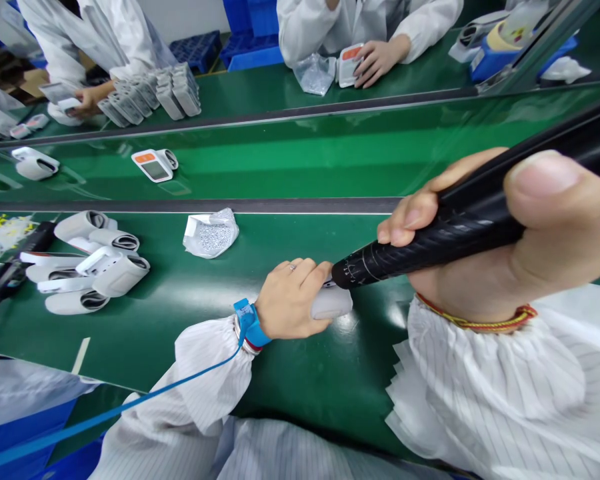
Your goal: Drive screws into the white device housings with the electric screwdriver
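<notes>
My right hand (pixel 485 227) is wrapped round a black cylindrical power screwdriver (pixel 430 227), which slants down to the left. Its tip meets a small white device (pixel 333 303) low over the green bench. My left hand (pixel 293 300), with a blue wrist strap (pixel 250 323), grips that device from the left, and its fingers partly hide it. Behind my left hand lies an open plastic bag of small screws (pixel 211 235). Several white devices with rolled cuffs (pixel 115 270) are piled at the left.
Beyond a dark rail (pixel 280 205), a green conveyor (pixel 290 157) carries a monitor with an orange panel (pixel 155 165) and other units. Two people in white coats work across it. Another black screwdriver (pixel 10 270) lies far left; translucent sheets (pixel 405 400) stick out beneath my right sleeve.
</notes>
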Motion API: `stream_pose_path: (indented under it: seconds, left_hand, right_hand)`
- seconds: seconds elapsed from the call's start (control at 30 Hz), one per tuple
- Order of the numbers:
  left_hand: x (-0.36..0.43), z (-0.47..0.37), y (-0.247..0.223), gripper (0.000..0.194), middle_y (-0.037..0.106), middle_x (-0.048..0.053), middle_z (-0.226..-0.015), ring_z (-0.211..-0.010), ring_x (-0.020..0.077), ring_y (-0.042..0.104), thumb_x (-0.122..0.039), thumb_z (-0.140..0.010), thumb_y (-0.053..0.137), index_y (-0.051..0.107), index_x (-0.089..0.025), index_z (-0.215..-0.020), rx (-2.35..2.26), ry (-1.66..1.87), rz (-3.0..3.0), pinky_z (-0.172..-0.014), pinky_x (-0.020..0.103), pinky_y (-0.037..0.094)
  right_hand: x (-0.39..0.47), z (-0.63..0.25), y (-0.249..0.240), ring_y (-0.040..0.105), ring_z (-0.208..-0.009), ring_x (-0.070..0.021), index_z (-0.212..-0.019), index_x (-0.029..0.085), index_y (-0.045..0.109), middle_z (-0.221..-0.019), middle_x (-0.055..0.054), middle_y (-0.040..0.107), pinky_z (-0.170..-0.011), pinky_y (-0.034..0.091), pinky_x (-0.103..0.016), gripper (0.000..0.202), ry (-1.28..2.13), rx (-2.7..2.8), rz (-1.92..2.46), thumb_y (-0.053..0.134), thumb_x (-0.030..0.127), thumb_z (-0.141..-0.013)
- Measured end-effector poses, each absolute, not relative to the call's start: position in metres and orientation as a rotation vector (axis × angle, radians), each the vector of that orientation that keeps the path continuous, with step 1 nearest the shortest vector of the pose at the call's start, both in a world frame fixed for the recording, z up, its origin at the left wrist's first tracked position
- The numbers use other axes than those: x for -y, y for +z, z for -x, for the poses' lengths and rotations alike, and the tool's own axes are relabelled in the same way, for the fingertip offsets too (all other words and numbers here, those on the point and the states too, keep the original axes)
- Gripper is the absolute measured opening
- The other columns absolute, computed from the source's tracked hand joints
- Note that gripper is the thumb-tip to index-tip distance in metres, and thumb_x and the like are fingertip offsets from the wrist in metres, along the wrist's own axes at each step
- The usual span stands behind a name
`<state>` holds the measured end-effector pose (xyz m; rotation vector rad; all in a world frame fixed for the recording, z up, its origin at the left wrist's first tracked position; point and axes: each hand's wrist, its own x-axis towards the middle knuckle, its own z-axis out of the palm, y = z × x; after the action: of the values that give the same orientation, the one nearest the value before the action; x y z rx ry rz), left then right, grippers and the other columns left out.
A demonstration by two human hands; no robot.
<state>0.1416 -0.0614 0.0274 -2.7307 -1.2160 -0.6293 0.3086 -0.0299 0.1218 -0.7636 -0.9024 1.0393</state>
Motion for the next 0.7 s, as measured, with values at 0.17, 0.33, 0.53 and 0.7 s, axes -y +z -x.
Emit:
stream_pose_path:
  seconds: [0.17,0.33,0.53,0.7]
  left_hand:
    - [0.062,-0.142,0.027,0.056,0.057,0.009,-0.086,-0.075,0.0232,0.055,-0.051,-0.073,0.049,0.047,-0.012,-0.113,1.229,-0.616,2.706,-0.065,0.036,0.046]
    - [0.062,-0.142,0.029,0.056,0.057,0.009,-0.087,-0.075,0.0232,0.055,-0.050,-0.073,0.049,0.048,-0.011,-0.113,1.228,-0.610,2.721,-0.065,0.036,0.046]
    - [0.062,-0.142,0.029,0.055,0.057,0.010,-0.088,-0.076,0.0239,0.056,-0.050,-0.073,0.049,0.048,-0.012,-0.113,1.225,-0.614,2.727,-0.065,0.037,0.047]
    - [0.062,-0.143,0.029,0.055,0.057,0.010,-0.087,-0.075,0.0233,0.056,-0.050,-0.072,0.050,0.048,-0.011,-0.111,1.211,-0.614,2.716,-0.064,0.037,0.046]
  right_hand:
    - [0.031,-0.310,0.119,0.051,-0.042,-0.0166,-0.070,0.022,0.062,-0.048,0.000,0.051,-0.039,0.036,-0.033,0.018,0.990,0.963,0.746,0.052,0.036,-0.073]
    - [0.031,-0.310,0.118,0.050,-0.043,-0.0156,-0.062,0.023,0.058,-0.050,0.001,0.052,-0.040,0.038,-0.031,0.021,1.021,0.962,0.743,0.058,0.042,-0.072]
    - [0.026,-0.309,0.112,0.048,-0.039,-0.0161,-0.062,0.024,0.057,-0.050,0.000,0.051,-0.037,0.037,-0.031,0.025,0.991,0.983,0.688,0.056,0.047,-0.070]
    - [0.026,-0.310,0.110,0.050,-0.042,-0.0170,-0.062,0.023,0.055,-0.051,-0.001,0.051,-0.038,0.039,-0.031,0.025,0.984,1.010,0.715,0.054,0.047,-0.072]
